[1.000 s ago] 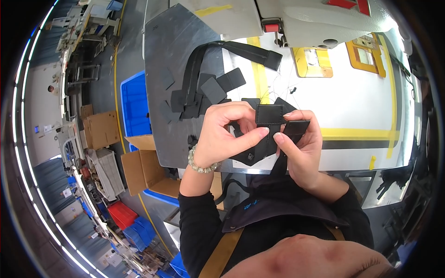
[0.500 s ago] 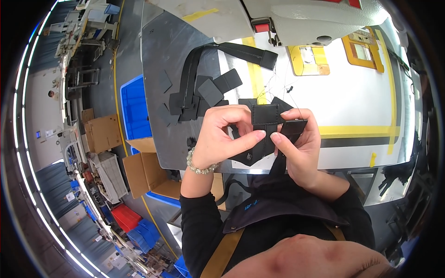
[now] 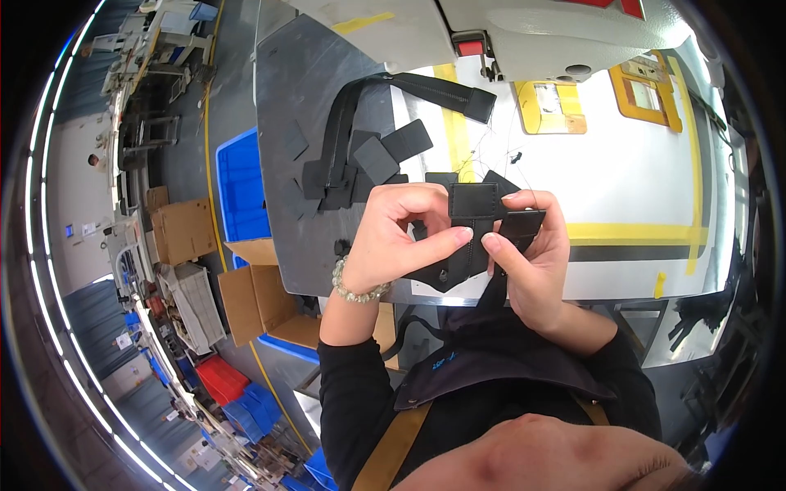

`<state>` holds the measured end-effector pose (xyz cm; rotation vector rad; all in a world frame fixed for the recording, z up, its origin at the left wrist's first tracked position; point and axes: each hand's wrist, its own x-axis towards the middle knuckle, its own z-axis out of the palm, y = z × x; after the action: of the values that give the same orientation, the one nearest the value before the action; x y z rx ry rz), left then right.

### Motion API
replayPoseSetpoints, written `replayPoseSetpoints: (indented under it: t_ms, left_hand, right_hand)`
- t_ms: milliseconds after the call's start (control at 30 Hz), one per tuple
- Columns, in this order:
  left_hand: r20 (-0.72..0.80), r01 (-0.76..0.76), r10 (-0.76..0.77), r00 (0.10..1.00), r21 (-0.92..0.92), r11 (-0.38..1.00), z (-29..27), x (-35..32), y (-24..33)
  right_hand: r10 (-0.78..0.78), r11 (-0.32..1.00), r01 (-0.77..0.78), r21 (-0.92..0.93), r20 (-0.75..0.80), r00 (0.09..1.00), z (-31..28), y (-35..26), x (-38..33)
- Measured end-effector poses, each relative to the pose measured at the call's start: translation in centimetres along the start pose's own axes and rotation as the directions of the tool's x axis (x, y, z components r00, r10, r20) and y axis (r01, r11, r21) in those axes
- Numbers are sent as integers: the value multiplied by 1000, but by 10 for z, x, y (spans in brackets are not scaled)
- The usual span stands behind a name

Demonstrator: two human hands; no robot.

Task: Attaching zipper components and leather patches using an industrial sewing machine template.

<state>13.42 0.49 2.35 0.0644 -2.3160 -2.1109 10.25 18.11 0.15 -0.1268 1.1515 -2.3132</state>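
Both my hands hold a black zipper strip (image 3: 475, 201) with a stitched square tab at its upper end, above the near edge of the table. My left hand (image 3: 407, 237) pinches its left side, thumb just below the tab. On the right, my right hand (image 3: 536, 258) grips the strip, with another dark end piece (image 3: 521, 222) between thumb and fingers. The strip's lower part folds and hangs beneath the hands. Beyond them lies a second black zipper strip (image 3: 342, 123), curved across the table, among several loose black square patches (image 3: 377, 159).
A pale sewing machine (image 3: 532, 33) overhangs the far side. Two yellow frame templates (image 3: 548, 121) lie on the white sheet at right. Loose threads trail near the tab. A blue bin (image 3: 239, 188) and an open cardboard box (image 3: 262, 303) stand left of the table.
The whole view has shifted slightly. Both hands keep their hold on the zipper strip, with hardly any movement of the fingers.
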Motion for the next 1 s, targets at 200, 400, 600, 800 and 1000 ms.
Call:
replayPoseSetpoints:
  t_ms: [200,400,600,800,1000]
  left_hand:
    - [11,-13,13,1000,-3,1000,1,1,2]
    - [5,43,-42,999,-65,997,1,0,2]
    - [28,172,-170,985,-202,964,1,1,6]
    - [24,171,-171,985,-280,945,3,1,3]
    - [27,163,-161,987,-246,956,0,0,-1]
  right_hand:
    - [-5,1000,4,-24,-30,1000,2,0,1]
    - [1,1000,-2,-22,-37,999,2,-1,1]
    - [13,1000,-14,-23,-37,999,1,-1,1]
    - [15,1000,-15,-7,-40,999,2,-1,1]
    - [26,1000,-26,18,-36,999,2,0,1]
